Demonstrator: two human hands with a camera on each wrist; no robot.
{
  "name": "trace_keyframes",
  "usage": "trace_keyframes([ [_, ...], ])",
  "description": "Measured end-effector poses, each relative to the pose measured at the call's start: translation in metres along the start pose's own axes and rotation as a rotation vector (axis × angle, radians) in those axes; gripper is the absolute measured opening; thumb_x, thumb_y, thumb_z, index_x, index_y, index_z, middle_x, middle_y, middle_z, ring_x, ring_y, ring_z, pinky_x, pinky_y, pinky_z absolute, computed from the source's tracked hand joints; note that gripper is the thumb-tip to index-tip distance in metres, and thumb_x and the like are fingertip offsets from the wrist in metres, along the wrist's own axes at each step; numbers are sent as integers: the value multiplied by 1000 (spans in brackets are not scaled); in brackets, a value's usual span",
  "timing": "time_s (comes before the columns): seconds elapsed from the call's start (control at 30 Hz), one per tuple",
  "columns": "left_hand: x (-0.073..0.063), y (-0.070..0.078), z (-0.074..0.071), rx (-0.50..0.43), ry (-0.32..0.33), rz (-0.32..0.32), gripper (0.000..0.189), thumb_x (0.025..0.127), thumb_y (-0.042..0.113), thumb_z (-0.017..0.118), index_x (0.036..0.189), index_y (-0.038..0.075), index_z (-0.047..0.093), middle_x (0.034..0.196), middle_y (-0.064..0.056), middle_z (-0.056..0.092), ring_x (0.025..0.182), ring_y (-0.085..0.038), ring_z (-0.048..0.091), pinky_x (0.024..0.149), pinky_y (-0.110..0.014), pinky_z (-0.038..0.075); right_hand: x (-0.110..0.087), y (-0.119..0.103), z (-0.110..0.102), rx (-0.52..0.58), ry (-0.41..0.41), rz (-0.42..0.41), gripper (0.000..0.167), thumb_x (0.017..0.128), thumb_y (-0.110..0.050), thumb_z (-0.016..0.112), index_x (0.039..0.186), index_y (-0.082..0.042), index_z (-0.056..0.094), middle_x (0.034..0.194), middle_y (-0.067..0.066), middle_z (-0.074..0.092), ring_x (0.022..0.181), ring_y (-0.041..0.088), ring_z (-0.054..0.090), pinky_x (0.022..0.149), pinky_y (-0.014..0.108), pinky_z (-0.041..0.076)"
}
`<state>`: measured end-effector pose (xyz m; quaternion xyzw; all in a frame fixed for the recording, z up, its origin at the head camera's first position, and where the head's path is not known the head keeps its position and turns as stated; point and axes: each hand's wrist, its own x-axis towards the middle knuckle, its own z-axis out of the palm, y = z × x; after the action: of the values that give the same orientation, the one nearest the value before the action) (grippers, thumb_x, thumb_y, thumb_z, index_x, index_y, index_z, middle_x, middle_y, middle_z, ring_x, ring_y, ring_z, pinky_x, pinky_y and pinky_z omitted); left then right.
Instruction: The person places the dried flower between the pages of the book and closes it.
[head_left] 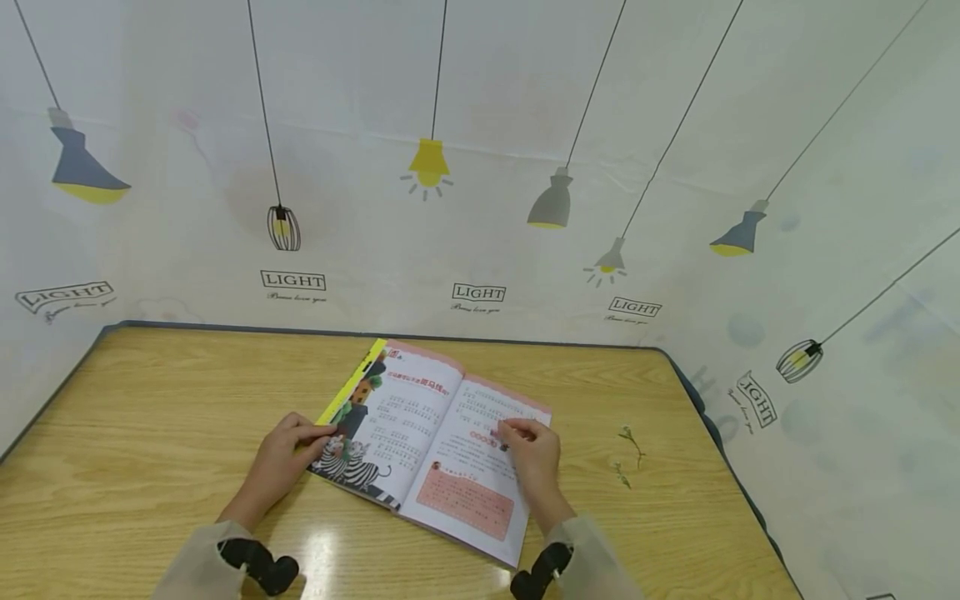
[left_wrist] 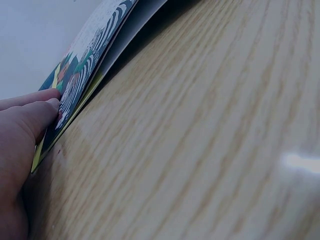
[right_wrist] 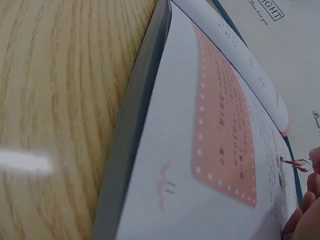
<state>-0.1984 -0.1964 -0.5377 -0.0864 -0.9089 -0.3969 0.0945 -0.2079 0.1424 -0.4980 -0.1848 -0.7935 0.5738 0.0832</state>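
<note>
An open picture book (head_left: 405,433) lies tilted on the wooden table, zebras printed on its left page. My left hand (head_left: 287,454) grips the book's outer left edge; in the left wrist view its fingertips (left_wrist: 52,97) rest on the zebra picture. Over the right page, my right hand (head_left: 534,458) pinches a small dark-red sprig (right_wrist: 297,164), perhaps a dried flower. The sprig's reddish tip hangs close over the printed text. Part of the sprig is hidden by the fingers.
Two small green sprigs, an upper one (head_left: 632,442) and a lower one (head_left: 622,475), lie right of the book on the table (head_left: 150,417). A pale cloth (head_left: 360,233) printed with lamps hangs behind the table's dark-edged far side.
</note>
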Motion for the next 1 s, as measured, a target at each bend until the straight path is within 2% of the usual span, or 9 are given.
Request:
trace_keyframes([
  [0.33,-1,0,1,-6,11,13,22,84,4,65,106,4,70,86,-1,50,75,-13,44,64,-26,36,-2,10,1,-21,18,-22,12,75,-16,75,79,-6,70,70,3,55,65,16,48,55,23,37],
  [0.67,-1,-1,1,-3,-12,-24,23,85,5,64,107,5,69,87,-2,49,76,-15,43,65,-27,35,-10,5,-4,-52,13,-35,15,72,-13,77,76,-2,68,67,3,54,63,14,47,53,22,38],
  [0.83,0,-1,1,1,-7,-19,22,85,6,64,107,6,70,86,-1,49,76,-14,43,65,-27,36,-11,4,-8,-78,-3,-23,17,71,-15,79,76,-3,67,67,3,54,62,14,47,52,23,38],
  [1.0,0,-2,1,3,-5,-3,22,85,6,64,106,6,70,87,-1,50,76,-14,44,64,-28,36,-11,5,-11,-78,-6,-49,18,70,-15,80,74,-3,67,64,2,54,59,12,47,49,23,38],
])
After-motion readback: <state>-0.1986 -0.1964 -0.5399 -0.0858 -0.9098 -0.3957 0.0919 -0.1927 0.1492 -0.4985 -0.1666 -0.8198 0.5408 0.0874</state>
